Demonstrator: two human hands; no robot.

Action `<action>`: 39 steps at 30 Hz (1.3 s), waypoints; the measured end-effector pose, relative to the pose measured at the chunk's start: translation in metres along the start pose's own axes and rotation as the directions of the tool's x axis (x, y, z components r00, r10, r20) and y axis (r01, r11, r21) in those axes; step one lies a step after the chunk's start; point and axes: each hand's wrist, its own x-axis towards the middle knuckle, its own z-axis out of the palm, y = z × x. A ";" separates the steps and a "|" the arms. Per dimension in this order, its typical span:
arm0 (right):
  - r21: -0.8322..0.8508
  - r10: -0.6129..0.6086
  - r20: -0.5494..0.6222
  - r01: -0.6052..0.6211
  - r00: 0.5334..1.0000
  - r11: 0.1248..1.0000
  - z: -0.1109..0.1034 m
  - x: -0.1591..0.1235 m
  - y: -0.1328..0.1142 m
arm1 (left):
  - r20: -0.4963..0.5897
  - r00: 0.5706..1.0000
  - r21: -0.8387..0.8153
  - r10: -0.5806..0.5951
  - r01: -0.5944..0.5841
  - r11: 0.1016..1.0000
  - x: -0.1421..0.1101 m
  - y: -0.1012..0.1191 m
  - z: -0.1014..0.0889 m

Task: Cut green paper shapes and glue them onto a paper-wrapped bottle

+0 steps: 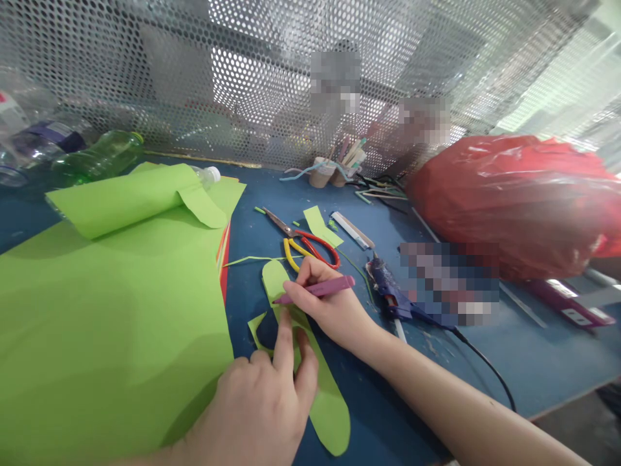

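Note:
My right hand [330, 304] is closed around a purple marker [330, 287], its tip touching or just above a long green paper strip with rounded ends [330, 414]. Against the lower-middle part of that strip my left hand [264, 395] presses with its index and middle fingers stretched out and apart. A green paper offcut with a curved cut-out [254, 327] lies partly under the left fingers. Just beyond the right hand rest scissors with red and yellow handles [317, 248], their blades pointing away to the left.
Large green paper sheets [107, 323] cover the left of the blue table [427, 388], with a rolled green sheet [126, 197] on top. A blue glue gun [391, 288] with a cord lies to the right. Behind are plastic bottles [99, 155], pen cups [321, 173] and a red bag [514, 200].

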 end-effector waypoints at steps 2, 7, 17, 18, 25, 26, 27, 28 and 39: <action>0.008 0.007 0.005 -0.007 1.000 1.000 0.000 0.000 0.001 | 0.007 1.000 -0.010 -0.002 0.002 1.000 0.000 0.000 -0.001; 0.056 0.027 0.028 -0.028 0.999 0.998 0.001 0.000 0.001 | 0.017 1.000 -0.001 0.000 0.000 1.000 0.001 0.000 -0.001; 0.028 0.058 0.032 -0.059 0.998 0.998 0.002 -0.003 0.005 | -0.006 1.000 -0.029 -0.011 0.011 1.000 0.001 0.000 0.000; 0.010 0.048 0.022 -0.048 0.999 0.999 0.002 -0.003 0.006 | -0.006 1.000 -0.026 -0.010 0.010 1.000 0.000 0.000 0.001; -0.096 0.004 -0.042 -0.008 0.999 0.995 0.001 -0.003 0.008 | -0.049 0.999 0.021 0.023 -0.022 1.000 -0.001 0.000 0.004; -0.102 0.002 -0.051 -0.007 0.999 0.995 0.001 -0.003 0.009 | -0.034 0.999 0.029 0.014 -0.013 0.999 -0.001 0.000 0.003; -0.109 -0.001 -0.061 -0.005 0.998 0.994 0.000 -0.003 0.009 | -0.024 1.000 0.035 0.008 -0.007 0.999 -0.001 0.000 0.002; -0.113 -0.004 -0.071 -0.004 0.997 0.994 0.000 -0.002 0.009 | -0.018 1.000 0.039 0.005 -0.004 0.999 0.000 0.000 0.001; -0.156 0.011 -0.142 -0.033 0.990 0.987 -0.003 -0.002 0.006 | -0.024 1.000 0.038 0.016 -0.015 0.999 -0.001 0.001 0.003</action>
